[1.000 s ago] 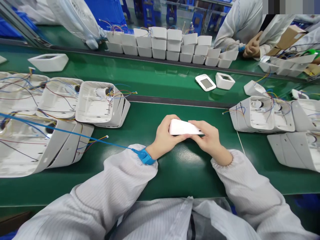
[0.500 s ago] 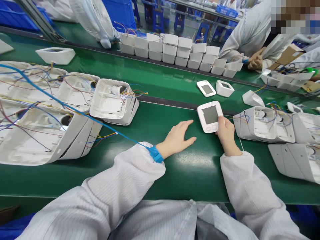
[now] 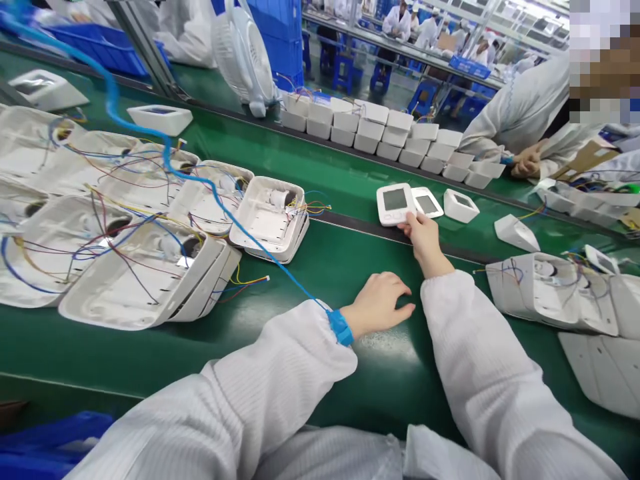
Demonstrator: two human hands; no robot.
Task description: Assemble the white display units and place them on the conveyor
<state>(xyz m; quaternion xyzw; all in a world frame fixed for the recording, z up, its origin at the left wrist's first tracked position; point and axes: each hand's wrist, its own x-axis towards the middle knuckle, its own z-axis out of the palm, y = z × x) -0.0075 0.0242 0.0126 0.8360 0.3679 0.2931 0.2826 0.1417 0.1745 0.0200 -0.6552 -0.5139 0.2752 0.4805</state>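
My right hand (image 3: 421,241) pinches the lower right corner of a white panel with a grey screen (image 3: 395,202), held over the far side of the green bench. Just behind its right edge lies a second white panel with a screen (image 3: 427,203), partly covered. A white box-shaped part (image 3: 460,205) sits to the right of that. My left hand (image 3: 381,303) is over the green surface nearer to me, thumb and fingers apart, with nothing between them. A blue wrist strap (image 3: 341,327) with a cord circles my left wrist.
White housings with wires (image 3: 270,217) crowd the left; more housings (image 3: 550,287) stand at right. Stacked white boxes (image 3: 370,127) line the far edge beside a fan (image 3: 243,57). A person's folded hands (image 3: 529,161) rest at the far right. The blue cord (image 3: 220,200) crosses the left housings.
My right hand has carried the white panel away from me and leftward, near the second panel. My left hand's fingers have curled slightly. The camera view has shifted.
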